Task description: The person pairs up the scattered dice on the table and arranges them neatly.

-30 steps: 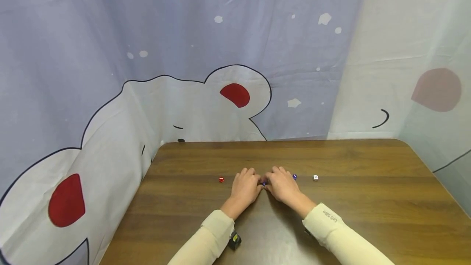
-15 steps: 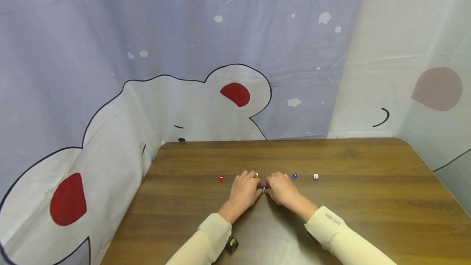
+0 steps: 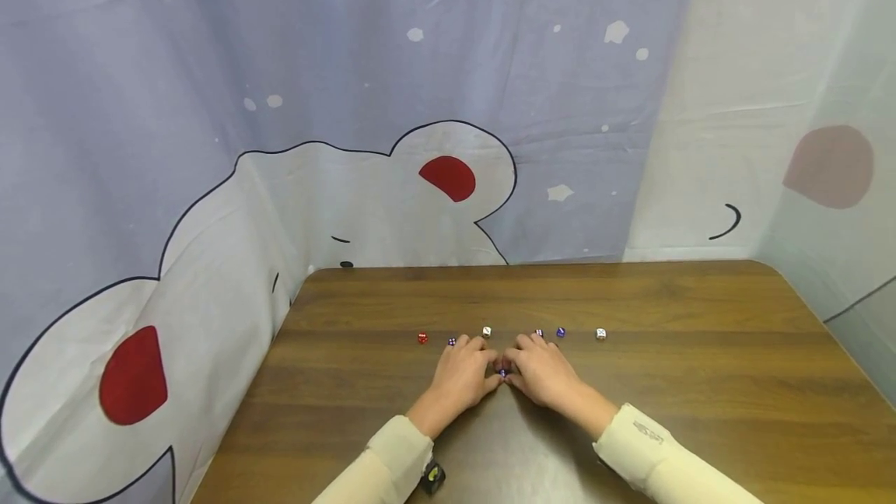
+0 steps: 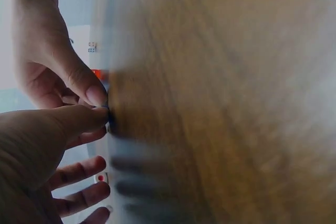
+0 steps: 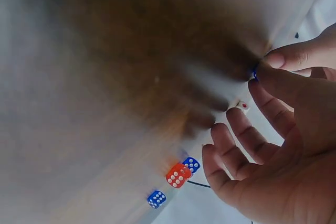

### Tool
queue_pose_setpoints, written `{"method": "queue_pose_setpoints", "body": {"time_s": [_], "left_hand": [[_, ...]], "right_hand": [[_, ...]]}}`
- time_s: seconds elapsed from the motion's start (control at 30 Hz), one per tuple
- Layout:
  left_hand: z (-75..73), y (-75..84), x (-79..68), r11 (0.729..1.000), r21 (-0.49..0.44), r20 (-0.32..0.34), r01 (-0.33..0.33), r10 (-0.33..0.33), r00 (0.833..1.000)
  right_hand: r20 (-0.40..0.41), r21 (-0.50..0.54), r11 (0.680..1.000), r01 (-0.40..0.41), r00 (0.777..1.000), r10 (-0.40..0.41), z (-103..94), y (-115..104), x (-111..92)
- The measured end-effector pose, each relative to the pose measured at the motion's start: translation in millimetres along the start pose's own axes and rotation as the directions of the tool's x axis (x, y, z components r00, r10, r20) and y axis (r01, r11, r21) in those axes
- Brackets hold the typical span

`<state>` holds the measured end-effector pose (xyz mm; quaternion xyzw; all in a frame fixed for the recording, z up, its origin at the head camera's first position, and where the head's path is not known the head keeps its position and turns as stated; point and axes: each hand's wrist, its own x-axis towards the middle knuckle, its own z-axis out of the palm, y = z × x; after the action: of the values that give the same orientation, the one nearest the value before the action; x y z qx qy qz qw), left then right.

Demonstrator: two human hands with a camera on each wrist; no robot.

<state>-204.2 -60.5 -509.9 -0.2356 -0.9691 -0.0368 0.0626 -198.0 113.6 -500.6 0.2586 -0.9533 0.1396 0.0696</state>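
A small blue die (image 3: 503, 373) lies low over the wooden table between my two hands. My left hand (image 3: 458, 374) pinches it from one side with thumb and index finger. From the other side the thumb and index finger of my right hand (image 3: 542, 372) pinch the same die. Both hands' other fingers are spread and bent over the table. In the right wrist view only a blue sliver of the die (image 5: 255, 72) shows between the fingertips; in the left wrist view the fingers mostly hide it.
Beyond the hands on the table (image 3: 700, 379) lie a red die (image 3: 422, 338), a blue die (image 3: 451, 341), a white die (image 3: 486, 331), another blue die (image 3: 561, 331) and a white die (image 3: 601, 334). A red die (image 5: 178, 175) shows in the right wrist view. A printed curtain (image 3: 574, 99) hangs behind.
Both hands have drawn back toward the person, with the blue die between them. Dice beyond the fingers that were hidden have come into view.
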Motion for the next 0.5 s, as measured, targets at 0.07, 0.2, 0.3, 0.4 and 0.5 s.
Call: {"method": "queue_pose_setpoints", "body": {"time_s": [0.07,0.2,0.3,0.4,0.5], "left_hand": [[0.2,1.0,-3.4,1.000,-0.011,0.007,0.004,-0.004,1.000],[0.2,3.8,-9.7,1.000,-0.025,0.011,0.010,-0.009,1.000],[0.2,6.6,-14.4,0.999,-0.036,0.008,0.015,-0.014,1.000],[0.3,9.0,-18.9,0.999,-0.047,0.003,0.020,-0.020,1.000],[0.8,10.6,-22.9,0.998,-0.055,0.000,0.026,-0.026,1.000]], "right_hand": [[0.000,0.003,1.000,0.002,1.000,-0.002,-0.4,-1.1,-2.7],[-0.006,0.003,1.000,0.005,1.000,-0.005,-0.1,-2.8,-8.8],[-0.028,-0.006,1.000,0.024,0.999,-0.024,0.0,-3.8,-13.5],[-0.046,-0.020,0.999,0.043,0.998,-0.044,-0.1,-4.9,-18.0],[-0.052,-0.023,0.998,0.052,0.997,-0.053,-0.5,-6.1,-22.2]]}}
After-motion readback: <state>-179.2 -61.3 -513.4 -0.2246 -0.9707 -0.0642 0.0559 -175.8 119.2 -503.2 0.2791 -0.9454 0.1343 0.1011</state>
